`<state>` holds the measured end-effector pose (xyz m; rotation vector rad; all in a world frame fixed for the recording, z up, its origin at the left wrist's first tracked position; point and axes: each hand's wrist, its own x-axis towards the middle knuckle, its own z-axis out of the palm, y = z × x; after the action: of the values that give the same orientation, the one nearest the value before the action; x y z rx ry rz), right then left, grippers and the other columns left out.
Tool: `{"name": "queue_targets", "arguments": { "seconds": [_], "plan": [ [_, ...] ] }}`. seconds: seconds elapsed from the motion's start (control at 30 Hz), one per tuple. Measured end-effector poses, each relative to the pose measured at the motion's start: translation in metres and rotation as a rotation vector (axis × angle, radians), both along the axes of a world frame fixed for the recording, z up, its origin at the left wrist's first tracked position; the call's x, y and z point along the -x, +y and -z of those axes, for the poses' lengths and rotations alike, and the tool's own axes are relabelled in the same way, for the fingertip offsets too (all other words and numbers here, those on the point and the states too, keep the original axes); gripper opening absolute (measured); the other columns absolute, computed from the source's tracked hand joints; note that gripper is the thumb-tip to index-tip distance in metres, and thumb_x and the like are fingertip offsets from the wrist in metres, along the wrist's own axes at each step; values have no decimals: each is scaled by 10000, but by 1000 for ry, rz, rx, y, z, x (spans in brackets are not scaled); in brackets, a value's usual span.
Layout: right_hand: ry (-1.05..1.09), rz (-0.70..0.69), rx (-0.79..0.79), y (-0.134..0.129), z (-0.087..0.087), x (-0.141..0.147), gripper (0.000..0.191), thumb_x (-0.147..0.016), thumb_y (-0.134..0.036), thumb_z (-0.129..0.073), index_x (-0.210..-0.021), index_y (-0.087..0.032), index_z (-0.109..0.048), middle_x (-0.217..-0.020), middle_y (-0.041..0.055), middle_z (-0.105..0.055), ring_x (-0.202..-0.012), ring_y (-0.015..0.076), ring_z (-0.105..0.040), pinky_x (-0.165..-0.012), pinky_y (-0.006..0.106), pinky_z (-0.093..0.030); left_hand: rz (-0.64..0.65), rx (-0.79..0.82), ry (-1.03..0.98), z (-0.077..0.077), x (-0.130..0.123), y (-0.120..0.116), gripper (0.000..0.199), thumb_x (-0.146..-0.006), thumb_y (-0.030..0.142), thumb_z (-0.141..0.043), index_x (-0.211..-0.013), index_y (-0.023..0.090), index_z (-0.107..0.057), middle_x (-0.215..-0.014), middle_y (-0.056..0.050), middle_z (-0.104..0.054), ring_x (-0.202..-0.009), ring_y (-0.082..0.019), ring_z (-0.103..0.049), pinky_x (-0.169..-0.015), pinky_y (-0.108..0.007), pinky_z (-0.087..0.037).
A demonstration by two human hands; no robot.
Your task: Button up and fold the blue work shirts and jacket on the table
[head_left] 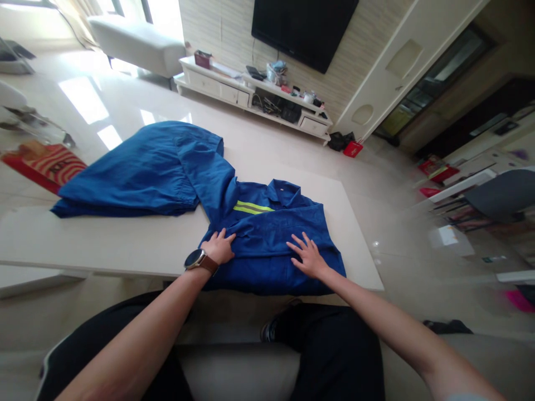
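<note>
A blue work jacket [267, 250] lies on the white table, its collar pointing away from me and a yellow-and-grey reflective stripe [253, 208] showing on it. One sleeve is laid across the front; another stretch of sleeve bends up at the left. My left hand [220, 246], with a watch on the wrist, rests on the jacket's left part with fingers spread. On the right part, my right hand [308, 256] presses lightly, fingers apart. Left of the jacket is a second heap of blue cloth [137, 172], gathered along one edge; whether it is a separate garment I cannot tell.
The white table [355, 245] extends to both sides. A red patterned paper bag [56, 164] is at the far left. Beyond stand a low white cabinet [221, 86] with clutter, a television [303, 28] and a pale bench [134, 44]. A grey chair [499, 192] is at the right.
</note>
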<state>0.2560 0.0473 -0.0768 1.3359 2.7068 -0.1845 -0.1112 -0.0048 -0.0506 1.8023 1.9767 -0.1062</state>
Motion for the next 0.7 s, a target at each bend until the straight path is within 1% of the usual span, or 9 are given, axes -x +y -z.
{"name": "queue_targets", "arguments": {
  "seconds": [0.1,0.17,0.27,0.33,0.4,0.47,0.57,0.63,0.7],
  "plan": [
    [-39,1,53,-18,16,25,649,-1030,-518,-421,-1649,-452,-236,-1751,-47,-145,-1606,417,0,-1187,769,-167,-26,61,6,5,1,4,752,-911,341,-599,-1628,299,-377,-1743,-137,-201,-1571,-421,-246,-1153,-581,-399],
    [-48,20,45,-22,25,31,655,-1041,-530,-390,-1659,-445,-190,-1752,-37,-137,-1607,411,-2,-1185,771,-157,-31,62,4,7,1,5,756,-916,348,-582,-1636,301,-358,-1750,-128,-175,-1580,-421,-222,-1163,-599,-380],
    [-42,19,3,-21,31,29,645,-1042,-548,-387,-1652,-461,-196,-1750,-41,-148,-1610,395,-18,-1190,755,-160,-34,56,-12,5,1,4,753,-906,358,-586,-1626,318,-371,-1752,-115,-177,-1581,-410,-225,-1163,-604,-380],
    [-37,16,-14,-20,31,28,635,-1043,-548,-388,-1647,-470,-207,-1747,-43,-166,-1610,387,-34,-1191,744,-174,-53,34,-57,1,2,6,680,-900,382,-587,-1567,310,-474,-1720,-127,-275,-1545,-415,-303,-1152,-596,-394],
    [-38,16,-22,-20,30,27,630,-1043,-533,-393,-1646,-464,-222,-1744,-33,-187,-1609,382,-46,-1193,735,-184,-119,-26,-154,-4,8,12,582,-892,419,-585,-1455,271,-591,-1616,-163,-437,-1469,-429,-410,-1134,-591,-409],
    [-38,19,-18,-20,27,28,629,-1043,-511,-396,-1648,-451,-233,-1743,-19,-202,-1609,377,-52,-1196,726,-185,-270,-157,-300,-7,18,21,569,-872,438,-603,-1402,229,-599,-1509,-193,-507,-1401,-424,-474,-1121,-574,-419],
    [-43,34,16,-22,17,33,631,-1041,-490,-397,-1651,-431,-245,-1744,-6,-207,-1608,377,-45,-1201,731,-162,-591,-383,-583,-5,40,34,683,-825,397,-674,-1446,194,-475,-1476,-214,-472,-1384,-376,-482,-1125,-516,-420],
    [-46,74,59,-28,6,45,629,-1032,-461,-421,-1644,-396,-289,-1740,19,-224,-1602,396,-52,-1194,734,-170,-827,-423,-821,0,55,40,700,-798,353,-719,-1422,190,-447,-1399,-192,-523,-1320,-321,-529,-1091,-460,-449],
    [9,140,78,-42,-8,65,622,-1004,-402,-479,-1612,-324,-372,-1719,73,-274,-1585,421,-101,-1180,709,-232,-1043,-393,-1042,3,67,43,616,-787,302,-729,-1338,195,-477,-1233,-130,-605,-1162,-250,-607,-992,-394,-504]
  ]
}}
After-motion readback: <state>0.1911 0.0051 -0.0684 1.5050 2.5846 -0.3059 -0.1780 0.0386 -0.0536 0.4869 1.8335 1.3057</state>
